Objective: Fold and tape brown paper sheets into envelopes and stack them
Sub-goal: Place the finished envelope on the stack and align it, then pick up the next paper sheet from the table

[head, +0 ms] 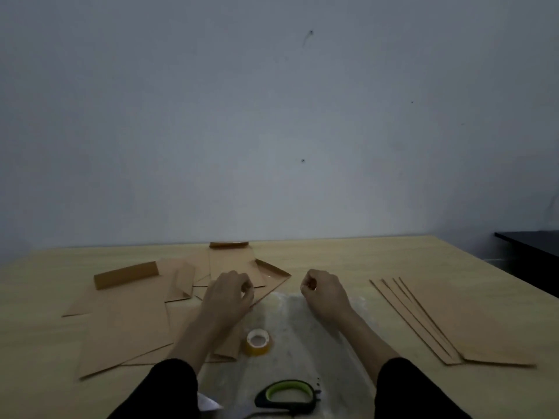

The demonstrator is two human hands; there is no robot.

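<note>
Several folded brown paper sheets [242, 267] lie overlapping at the table's middle left, some with flaps standing up. My left hand [230, 294] sits on the near edge of the top folded sheet with fingers curled and thumb and fingertips pinched at that edge. My right hand [323, 294] hovers to the right over a clear plastic sheet [302, 343], fingers curled in with nothing visible in them. A roll of yellowish tape [258, 343] lies flat between my forearms. A fanned stack of flat brown sheets [459, 322] lies at the right.
Scissors with a green and black handle [287, 394] lie at the near edge on the plastic sheet. A larger flat brown sheet [121, 337] covers the near left. The wooden table [348, 258] meets a grey wall behind. A dark surface [532, 243] stands far right.
</note>
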